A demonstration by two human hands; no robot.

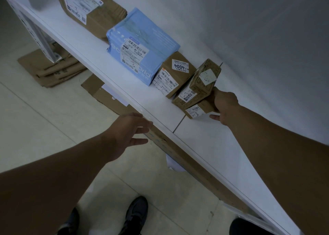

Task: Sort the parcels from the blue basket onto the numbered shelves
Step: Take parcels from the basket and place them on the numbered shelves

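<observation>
Right hand [225, 106] clamped on the end of a small stack of brown parcels [193, 99], thumb below, fingers behind; stack sits at the near end of the row on the white shelf [204, 138], just beside the "4004" box [175, 74]. Left hand [130, 129] spread, slack, at the shelf's front lip, holding nothing. Top parcel [205, 76] lies tilted; likely risk: a quick release lets it slide off, or a shove skews the row.
</observation>
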